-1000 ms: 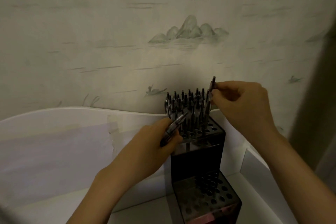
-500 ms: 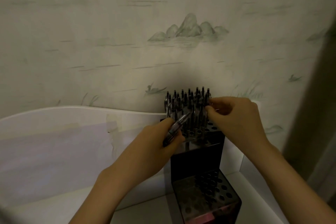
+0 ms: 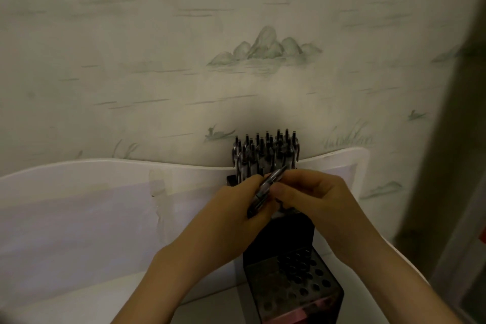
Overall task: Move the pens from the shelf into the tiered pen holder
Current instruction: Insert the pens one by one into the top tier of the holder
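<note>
While both hands meet just in front of the top tier of the tiered pen holder [image 3: 292,265], the left hand [image 3: 236,216] is closed around a small bundle of pens [image 3: 265,189], their upper ends slanting up and to the right past the knuckles. The right hand [image 3: 313,197] has its thumb and fingertips pinched on the upper part of that same bundle, touching the left hand. Behind the hands, at the far side, a dense cluster of upright pens [image 3: 265,152] fills the top tier, their clicker ends standing above the white shelf back [image 3: 105,187]. The near, lower tier of the dark holder shows rows of round holes, most of them open; a pinkish strip runs along its near edge. Any brand or writing on the pens or the holder is too dim to read. Pale wallpaper [image 3: 263,47] with green mountains and reeds rises behind the shelf.
</note>
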The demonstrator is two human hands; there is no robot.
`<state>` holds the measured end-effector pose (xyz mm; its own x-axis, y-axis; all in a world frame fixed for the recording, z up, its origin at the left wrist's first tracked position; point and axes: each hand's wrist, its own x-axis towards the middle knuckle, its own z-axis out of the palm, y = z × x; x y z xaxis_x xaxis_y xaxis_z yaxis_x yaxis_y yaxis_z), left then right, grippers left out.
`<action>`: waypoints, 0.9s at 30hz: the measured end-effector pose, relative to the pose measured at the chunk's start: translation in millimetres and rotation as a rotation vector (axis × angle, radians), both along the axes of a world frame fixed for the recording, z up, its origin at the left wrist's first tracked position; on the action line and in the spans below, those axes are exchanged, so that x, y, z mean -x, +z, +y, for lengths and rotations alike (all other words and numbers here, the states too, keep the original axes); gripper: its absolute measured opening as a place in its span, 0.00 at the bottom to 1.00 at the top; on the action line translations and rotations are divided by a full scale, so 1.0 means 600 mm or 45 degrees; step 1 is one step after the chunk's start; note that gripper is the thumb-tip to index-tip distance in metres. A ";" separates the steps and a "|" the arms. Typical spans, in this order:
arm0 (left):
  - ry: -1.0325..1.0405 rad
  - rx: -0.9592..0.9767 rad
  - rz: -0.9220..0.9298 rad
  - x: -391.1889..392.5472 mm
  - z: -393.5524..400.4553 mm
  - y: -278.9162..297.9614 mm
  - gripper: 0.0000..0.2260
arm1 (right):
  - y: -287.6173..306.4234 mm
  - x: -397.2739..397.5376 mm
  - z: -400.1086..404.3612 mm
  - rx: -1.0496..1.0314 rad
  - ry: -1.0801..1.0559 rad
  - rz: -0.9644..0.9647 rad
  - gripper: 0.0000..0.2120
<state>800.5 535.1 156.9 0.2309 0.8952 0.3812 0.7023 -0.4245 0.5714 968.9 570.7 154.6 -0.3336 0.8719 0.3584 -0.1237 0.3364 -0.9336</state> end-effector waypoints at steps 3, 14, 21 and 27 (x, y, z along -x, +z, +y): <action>-0.031 0.009 -0.020 -0.005 -0.002 0.004 0.04 | 0.003 -0.002 0.000 0.037 -0.052 0.092 0.08; -0.035 -0.037 -0.065 -0.017 0.000 0.008 0.13 | 0.023 -0.015 -0.005 0.020 0.058 0.064 0.10; -0.005 0.038 -0.087 -0.010 -0.004 0.009 0.04 | 0.036 -0.018 0.004 0.013 -0.082 0.273 0.12; 0.090 -0.013 -0.013 0.014 -0.006 -0.004 0.08 | 0.080 -0.069 0.022 -0.158 -0.458 0.517 0.07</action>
